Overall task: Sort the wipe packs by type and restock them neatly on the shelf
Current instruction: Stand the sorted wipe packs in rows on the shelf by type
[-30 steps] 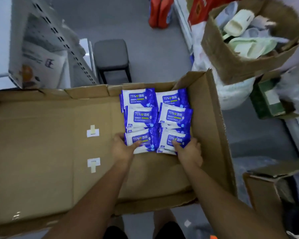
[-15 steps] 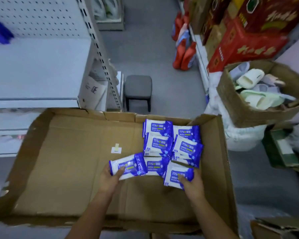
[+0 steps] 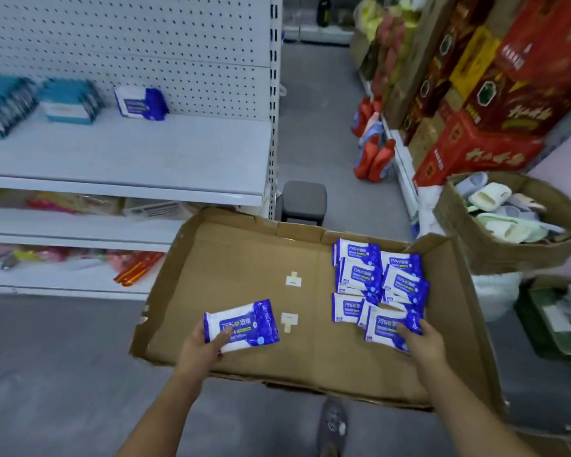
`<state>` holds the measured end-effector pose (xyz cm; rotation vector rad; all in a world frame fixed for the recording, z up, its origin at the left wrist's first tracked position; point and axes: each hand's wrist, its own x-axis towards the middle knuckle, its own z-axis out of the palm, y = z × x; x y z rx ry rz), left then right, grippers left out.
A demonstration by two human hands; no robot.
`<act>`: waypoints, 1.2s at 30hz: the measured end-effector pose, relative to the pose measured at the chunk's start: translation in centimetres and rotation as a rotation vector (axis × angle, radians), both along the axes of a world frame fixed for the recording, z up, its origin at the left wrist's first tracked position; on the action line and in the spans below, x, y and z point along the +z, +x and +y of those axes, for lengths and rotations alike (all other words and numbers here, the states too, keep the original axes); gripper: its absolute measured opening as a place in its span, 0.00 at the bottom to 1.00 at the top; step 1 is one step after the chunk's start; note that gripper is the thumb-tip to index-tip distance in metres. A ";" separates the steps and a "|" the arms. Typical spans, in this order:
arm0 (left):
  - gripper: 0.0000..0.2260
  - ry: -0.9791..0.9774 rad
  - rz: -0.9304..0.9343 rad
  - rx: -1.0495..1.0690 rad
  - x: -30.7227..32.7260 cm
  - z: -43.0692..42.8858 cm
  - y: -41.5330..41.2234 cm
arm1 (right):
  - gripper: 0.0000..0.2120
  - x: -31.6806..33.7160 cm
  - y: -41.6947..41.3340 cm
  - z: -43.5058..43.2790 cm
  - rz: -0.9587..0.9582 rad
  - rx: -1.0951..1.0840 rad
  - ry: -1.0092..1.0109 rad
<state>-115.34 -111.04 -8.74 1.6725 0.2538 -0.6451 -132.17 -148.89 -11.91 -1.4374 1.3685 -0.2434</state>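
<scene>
Your left hand [image 3: 201, 344] was clamped on one flat blue-and-white plastic wipe pack [image 3: 244, 324], thumb across its printed top and fingers tucked beneath. It was lifted clear of the brown floor of the wide, shallow cardboard box [image 3: 244, 258] and tilted a little. Your right hand [image 3: 426, 338] was closed on a second blue-and-white pack [image 3: 386, 328], thumb on its face and the other fingers round its right edge. That pack lay at the near end of the overlapping pile of matching packs [image 3: 376, 275].

The pile ran away from your right hand towards the box's far right corner. Between your two hands, and just beyond them, two small pale strips of tape [image 3: 293, 279] were stuck to the cardboard.

Up and beyond your left hand stood the white metal shelf [image 3: 129, 153] with its pegboard back. One more blue-and-white pack [image 3: 140, 103] stood on it against the back. To that pack's left were rows of teal-edged packs [image 3: 70, 100], blurred.

Straight beyond the box sat a small grey stool [image 3: 304, 201]. Past your right hand, a torn brown carton of pale slippers [image 3: 508, 252] stood just outside the box wall. Red detergent bottles [image 3: 376, 159] and stacked red printed cartons [image 3: 475, 143] lay farther off. Below your arms, a grey shoe [image 3: 333, 423] was on the grey floor.
</scene>
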 end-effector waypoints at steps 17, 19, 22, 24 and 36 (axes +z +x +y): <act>0.10 0.048 -0.129 0.080 11.3 14.1 13.7 | 0.18 9.8 22.6 22.0 -0.396 0.486 0.280; 0.10 0.067 -0.161 0.120 12.4 16.0 15.7 | 0.21 10.3 25.4 23.5 -0.412 0.504 0.295; 0.08 0.061 -0.197 0.173 13.3 19.1 18.7 | 0.16 11.5 29.2 26.0 -0.441 0.548 0.332; 0.08 0.046 -0.217 0.208 13.4 21.1 21.0 | 0.13 12.1 31.6 27.7 -0.456 0.559 0.347; 0.13 -0.011 -0.258 0.057 11.8 33.2 38.1 | 0.15 14.1 45.1 41.3 -0.466 0.421 0.181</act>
